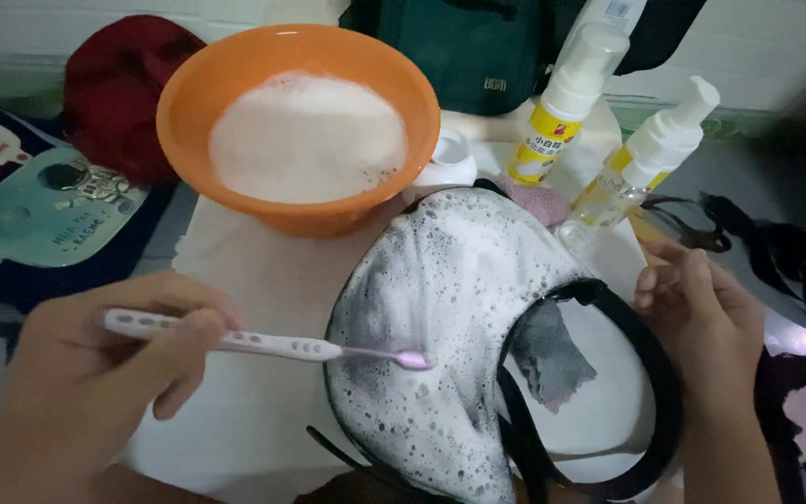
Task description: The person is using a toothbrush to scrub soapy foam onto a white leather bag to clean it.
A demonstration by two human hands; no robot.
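My left hand [86, 373] grips a white toothbrush [263, 343] whose pink head rests on a foam-covered black bag [431, 308] with a dark strap. The bag lies on a white surface [254, 280] in the middle of the view. My right hand [701, 313] rests on the bag's right edge, fingers curled against its black rim. An orange bowl [226, 79] full of white suds stands just behind the bag.
Two clear pump bottles [641, 163] with white tops and yellow labels stand behind the bag at the right. A dark green bag [464, 56] sits at the back, a red cloth item [114, 93] and a teal patterned case [44, 210] at the left.
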